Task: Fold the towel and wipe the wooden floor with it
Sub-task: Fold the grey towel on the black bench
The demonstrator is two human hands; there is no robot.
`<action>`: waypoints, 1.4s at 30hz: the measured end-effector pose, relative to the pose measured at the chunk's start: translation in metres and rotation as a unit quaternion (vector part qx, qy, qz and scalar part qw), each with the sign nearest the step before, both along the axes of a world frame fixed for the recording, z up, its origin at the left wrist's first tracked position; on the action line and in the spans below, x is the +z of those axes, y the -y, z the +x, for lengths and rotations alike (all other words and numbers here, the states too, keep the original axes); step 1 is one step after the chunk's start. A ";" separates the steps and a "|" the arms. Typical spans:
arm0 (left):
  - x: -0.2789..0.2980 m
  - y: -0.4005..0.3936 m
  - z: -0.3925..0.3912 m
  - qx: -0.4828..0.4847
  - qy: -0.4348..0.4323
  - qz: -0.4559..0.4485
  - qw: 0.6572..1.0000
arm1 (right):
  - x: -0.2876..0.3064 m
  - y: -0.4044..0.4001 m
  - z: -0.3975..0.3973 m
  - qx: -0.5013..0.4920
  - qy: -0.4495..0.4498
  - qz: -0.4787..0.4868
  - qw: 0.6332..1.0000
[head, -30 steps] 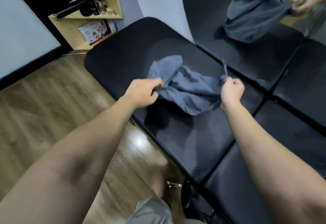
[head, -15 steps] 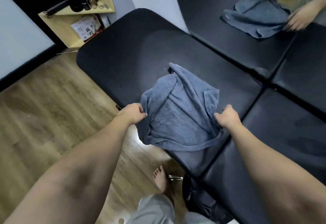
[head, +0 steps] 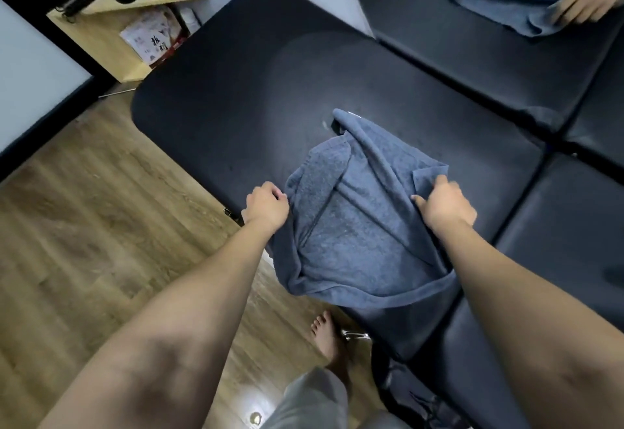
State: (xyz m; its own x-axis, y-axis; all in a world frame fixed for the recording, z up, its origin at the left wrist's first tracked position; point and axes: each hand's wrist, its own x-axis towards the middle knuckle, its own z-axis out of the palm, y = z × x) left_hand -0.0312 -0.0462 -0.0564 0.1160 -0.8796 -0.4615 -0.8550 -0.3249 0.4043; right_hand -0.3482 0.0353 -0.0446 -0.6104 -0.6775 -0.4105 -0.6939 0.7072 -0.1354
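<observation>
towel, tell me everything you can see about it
The towel is blue-grey terry cloth, rumpled and loosely doubled over, not yet neatly folded. It lies on the black padded bench, its near edge hanging over the side above the wooden floor. The left hand grips its left edge, the right hand its right.

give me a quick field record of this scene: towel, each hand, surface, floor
towel: blue-grey, rumpled, partly folded, near edge hanging over the bench side
left hand: grips towel's left edge
right hand: grips towel's right edge
surface: black padded bench
floor: wooden floor, not yet wiped; bare foot on it
</observation>
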 end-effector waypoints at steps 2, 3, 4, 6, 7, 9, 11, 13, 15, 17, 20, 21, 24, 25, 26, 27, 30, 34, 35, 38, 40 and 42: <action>-0.006 -0.002 0.003 0.002 -0.035 -0.029 0.999 | -0.004 0.004 0.002 0.015 -0.028 -0.001 0.999; -0.009 -0.003 0.005 0.000 -0.045 -0.037 0.998 | -0.005 0.006 0.002 0.007 -0.034 -0.009 0.999; -0.010 -0.005 0.008 0.000 -0.052 -0.043 0.998 | -0.006 0.008 0.001 -0.011 -0.032 -0.026 0.999; -0.009 -0.005 0.015 0.020 -0.058 -0.047 0.997 | -0.003 0.014 0.001 -0.088 0.008 -0.091 0.992; -0.008 -0.005 0.019 0.042 -0.055 -0.046 0.997 | 0.001 0.018 0.001 -0.142 0.041 -0.138 0.979; -0.005 -0.009 0.031 0.093 -0.032 -0.048 0.994 | 0.008 0.028 0.004 -0.239 0.091 -0.231 0.939; -0.006 -0.018 0.052 0.145 -0.001 -0.045 0.988 | 0.016 0.040 0.009 -0.283 0.108 -0.298 0.905; -0.011 -0.034 0.080 0.200 0.020 -0.028 0.979 | 0.021 0.050 0.012 -0.302 0.113 -0.343 0.882; -0.019 -0.052 0.110 0.230 0.033 -0.008 0.973 | 0.023 0.054 0.014 -0.316 0.127 -0.368 0.865; -0.026 -0.070 0.135 0.222 0.023 0.031 0.974 | 0.021 0.050 0.015 -0.315 0.133 -0.377 0.861; -0.031 -0.089 0.150 0.189 -0.065 0.096 0.975 | 0.017 0.036 0.017 -0.290 0.139 -0.367 0.873; -0.032 -0.093 0.149 0.181 -0.092 0.103 0.974 | 0.016 0.031 0.018 -0.275 0.137 -0.363 0.879; -0.028 -0.088 0.133 0.191 -0.155 0.065 0.967 | 0.015 0.022 0.018 -0.233 0.130 -0.371 0.890; -0.024 -0.082 0.124 0.199 -0.165 0.046 0.965 | 0.017 0.021 0.019 -0.228 0.128 -0.373 0.890; -0.020 -0.073 0.115 0.213 -0.178 0.026 0.960 | 0.020 0.020 0.021 -0.227 0.127 -0.374 0.891; -0.017 -0.063 0.107 0.233 -0.195 0.008 0.953 | 0.022 0.019 0.022 -0.224 0.124 -0.373 0.892; -0.002 -0.030 0.086 0.279 -0.240 -0.015 0.930 | 0.026 0.015 0.023 -0.203 0.126 -0.373 0.897; 0.006 0.005 0.071 0.333 -0.224 -0.002 0.916 | 0.023 0.004 0.023 -0.175 0.151 -0.376 0.897; 0.007 0.010 0.071 0.341 -0.212 0.008 0.916 | 0.023 0.002 0.024 -0.171 0.156 -0.375 0.898; 0.013 0.019 0.071 0.369 -0.198 0.048 0.907 | 0.024 0.004 0.029 -0.165 0.169 -0.376 0.896; 0.024 0.020 0.069 0.379 -0.233 0.066 0.893 | 0.024 0.009 0.038 -0.163 0.184 -0.379 0.892; 0.038 0.019 0.064 0.370 -0.289 0.102 0.877 | 0.027 0.016 0.052 -0.157 0.203 -0.382 0.888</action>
